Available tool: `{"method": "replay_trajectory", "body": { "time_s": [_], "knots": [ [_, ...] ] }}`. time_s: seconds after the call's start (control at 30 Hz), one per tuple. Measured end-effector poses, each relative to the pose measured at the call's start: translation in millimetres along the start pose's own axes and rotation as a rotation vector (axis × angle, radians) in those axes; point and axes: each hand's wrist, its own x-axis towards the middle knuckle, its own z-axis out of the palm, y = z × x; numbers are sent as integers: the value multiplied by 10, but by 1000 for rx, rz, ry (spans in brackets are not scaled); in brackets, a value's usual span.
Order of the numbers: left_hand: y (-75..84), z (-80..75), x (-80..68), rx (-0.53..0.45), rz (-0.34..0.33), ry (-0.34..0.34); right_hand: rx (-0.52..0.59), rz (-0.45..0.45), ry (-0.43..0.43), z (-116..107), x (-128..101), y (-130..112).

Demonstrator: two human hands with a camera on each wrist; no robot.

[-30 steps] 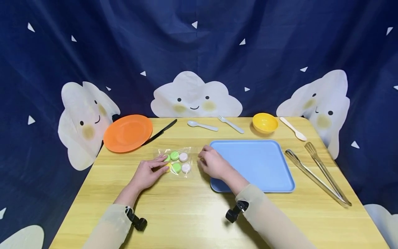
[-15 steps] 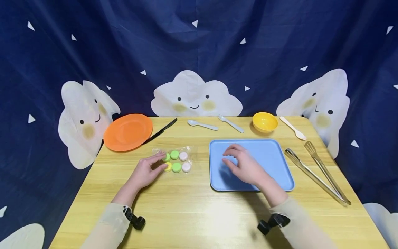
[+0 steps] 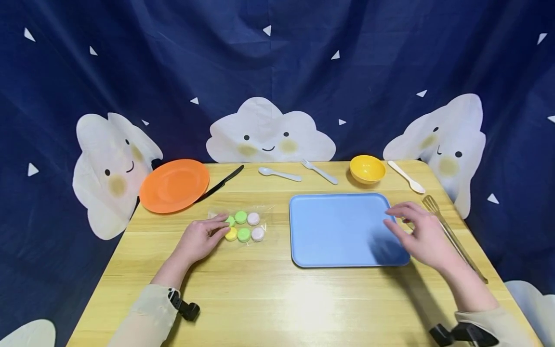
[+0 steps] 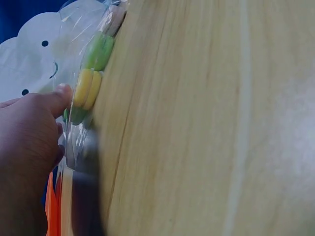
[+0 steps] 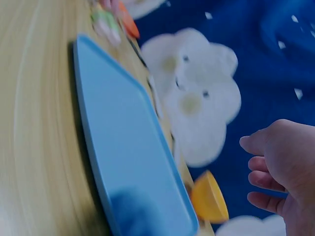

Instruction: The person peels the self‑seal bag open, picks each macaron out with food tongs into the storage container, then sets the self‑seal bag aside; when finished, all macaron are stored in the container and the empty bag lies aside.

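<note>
In the head view, a clear plastic packet of macarons (image 3: 244, 234) lies on the table, with green, yellow and pale lilac ones in two rows. My left hand (image 3: 200, 241) holds its left end, the thumb beside the yellow macaron (image 4: 87, 88) as the left wrist view shows. My right hand (image 3: 422, 236) holds nothing. It hovers over the right edge of a blue tray (image 3: 338, 231), thumb and fingers apart and loosely bent. Metal tongs (image 3: 455, 241) lie beneath and beyond it, partly hidden by the hand.
Along the back are an orange plate (image 3: 173, 186), a black knife (image 3: 221, 183), a light grey spoon (image 3: 279, 174), a light grey fork (image 3: 320, 172), a yellow bowl (image 3: 367, 169) and a white spoon (image 3: 405, 176). A dark blue curtain (image 3: 277, 58) hangs behind the table.
My right hand has left the packet's right end and moved right across the tray to the tongs' side. My left hand stays at the packet. The head view has shifted slightly.
</note>
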Motion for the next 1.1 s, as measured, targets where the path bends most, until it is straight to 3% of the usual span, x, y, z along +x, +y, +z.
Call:
{"method": "replay_trajectory", "body": {
  "time_s": [0.17, 0.3, 0.43, 0.7, 0.87, 1.1],
  "knots": [
    [-20, 5, -7, -28, 6, 21, -31, 120, 10, -227, -178, 336],
    [-34, 14, -18, -68, 0, 66, -45, 272, -40, -362, -352, 573],
    [-40, 40, -3, -119, 1, 113, -38, 355, -93, -439, -541, 796],
    [-47, 104, -5, -140, 43, 198, -56, 453, -132, -415, -816, 1105],
    [-26, 116, -2, -140, 39, 213, -81, 531, -157, -367, -929, 1220],
    [-7, 143, 31, -161, 28, 220, -139, 574, -159, -318, -1023, 1326]
  ]
}}
